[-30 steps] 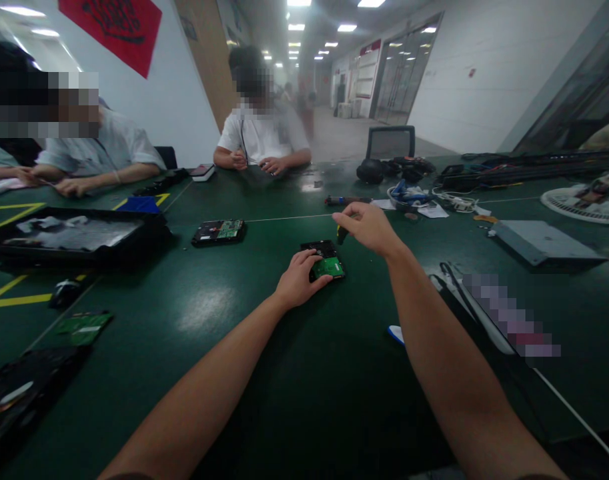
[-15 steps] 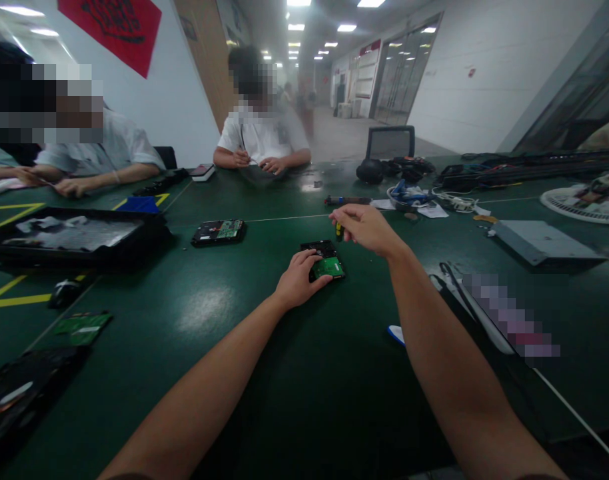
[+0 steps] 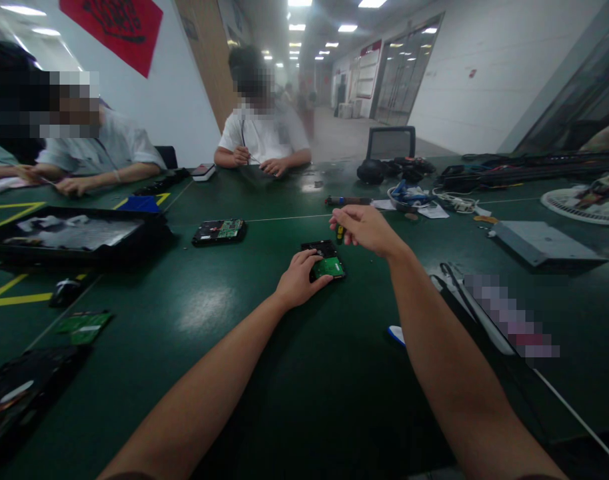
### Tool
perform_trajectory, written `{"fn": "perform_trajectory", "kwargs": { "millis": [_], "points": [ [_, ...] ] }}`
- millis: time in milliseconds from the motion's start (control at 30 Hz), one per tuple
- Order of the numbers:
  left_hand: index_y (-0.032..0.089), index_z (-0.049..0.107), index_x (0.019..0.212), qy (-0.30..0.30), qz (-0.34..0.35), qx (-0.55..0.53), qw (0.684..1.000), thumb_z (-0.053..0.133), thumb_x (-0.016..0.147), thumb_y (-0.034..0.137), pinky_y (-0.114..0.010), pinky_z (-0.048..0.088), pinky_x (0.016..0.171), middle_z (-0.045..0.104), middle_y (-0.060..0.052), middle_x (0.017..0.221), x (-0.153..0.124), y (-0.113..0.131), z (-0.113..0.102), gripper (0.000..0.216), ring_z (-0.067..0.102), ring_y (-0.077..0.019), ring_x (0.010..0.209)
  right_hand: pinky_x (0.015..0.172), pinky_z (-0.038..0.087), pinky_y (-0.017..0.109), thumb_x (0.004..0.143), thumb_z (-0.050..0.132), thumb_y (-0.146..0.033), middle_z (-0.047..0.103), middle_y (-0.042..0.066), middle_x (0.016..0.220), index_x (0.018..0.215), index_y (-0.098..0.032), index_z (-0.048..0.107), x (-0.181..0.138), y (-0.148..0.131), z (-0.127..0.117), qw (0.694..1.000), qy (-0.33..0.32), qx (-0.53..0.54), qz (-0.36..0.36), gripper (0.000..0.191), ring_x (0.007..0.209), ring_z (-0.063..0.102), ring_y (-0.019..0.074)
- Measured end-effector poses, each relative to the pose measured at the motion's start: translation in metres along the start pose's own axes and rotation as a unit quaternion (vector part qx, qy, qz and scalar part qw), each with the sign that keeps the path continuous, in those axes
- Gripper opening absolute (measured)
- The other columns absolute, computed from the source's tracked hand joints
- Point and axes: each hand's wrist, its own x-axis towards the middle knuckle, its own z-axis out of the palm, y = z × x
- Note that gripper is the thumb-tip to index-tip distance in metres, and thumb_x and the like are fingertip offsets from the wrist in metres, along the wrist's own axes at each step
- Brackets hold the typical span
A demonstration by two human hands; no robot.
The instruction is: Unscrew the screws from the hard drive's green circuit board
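Observation:
A hard drive [image 3: 329, 267] with a green circuit board lies flat on the green table. My left hand [image 3: 302, 277] grips its left side, fingers over the top and thumb along the near edge. Just above the drive's far right corner, my right hand [image 3: 357, 227] is closed around a screwdriver [image 3: 340, 233] with a yellow and black handle. The screwdriver's tip cannot be made out. Left of them rests a second hard drive [image 3: 219, 231], its circuit board facing up.
A black tray [image 3: 154, 230] stands at left, near a loose green circuit board [image 3: 87, 327] and black drive casing [image 3: 29, 387]. At right are a grey metal box [image 3: 547, 243] and a blue-white object [image 3: 396, 335]. Two people [image 3: 262, 137] work across the table.
Both my hands and the hard drive stay almost in place. The screwdriver handle shows at a slightly different angle under my right hand.

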Motion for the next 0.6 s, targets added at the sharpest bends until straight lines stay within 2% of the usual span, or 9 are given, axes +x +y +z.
{"fn": "perform_trajectory", "kwargs": {
  "millis": [100, 200, 367, 600],
  "points": [
    [0.023, 0.061, 0.134, 0.002, 0.0, 0.0, 1.0, 0.066, 0.09, 0.06, -0.05, 0.041, 0.121, 0.053, -0.012, 0.15, -0.0001, -0.0002, 0.0003, 0.058, 0.043, -0.0306, 0.145, 0.052, 0.043, 0.028, 0.097, 0.054, -0.065, 0.069, 0.005, 0.075, 0.1, -0.019, 0.072, 0.0003, 0.0004, -0.0003, 1.0, -0.008, 0.009, -0.002, 0.049, 0.056, 0.059, 0.0135],
    [0.023, 0.061, 0.134, 0.002, -0.002, -0.002, 1.0, 0.066, 0.09, 0.06, -0.052, 0.042, 0.12, 0.053, -0.012, 0.15, -0.0002, 0.0, 0.0003, 0.058, 0.044, -0.0312, 0.144, 0.055, 0.043, 0.029, 0.095, 0.058, -0.064, 0.068, 0.004, 0.073, 0.094, -0.02, 0.072, 0.0022, 0.0031, -0.0014, 0.999, 0.026, -0.038, -0.014, 0.046, 0.059, 0.058, 0.0143],
    [0.024, 0.061, 0.134, 0.001, -0.004, -0.008, 1.0, 0.066, 0.09, 0.06, -0.053, 0.043, 0.119, 0.052, -0.012, 0.15, -0.0002, 0.0006, -0.0004, 0.057, 0.044, -0.0323, 0.145, 0.06, 0.045, 0.032, 0.093, 0.063, -0.058, 0.07, 0.006, 0.078, 0.083, -0.019, 0.068, 0.0058, 0.0085, -0.0023, 0.993, 0.091, -0.078, 0.014, 0.04, 0.065, 0.06, 0.0168],
    [0.023, 0.06, 0.134, 0.0, -0.001, -0.005, 1.0, 0.067, 0.09, 0.058, -0.052, 0.041, 0.121, 0.053, -0.012, 0.149, 0.0004, 0.0008, -0.0004, 0.057, 0.045, -0.0311, 0.144, 0.054, 0.045, 0.03, 0.099, 0.053, -0.059, 0.075, 0.007, 0.099, 0.099, -0.021, 0.071, 0.0029, 0.0044, -0.0007, 0.999, 0.052, -0.015, -0.002, 0.042, 0.054, 0.056, 0.011]
  ]
}}
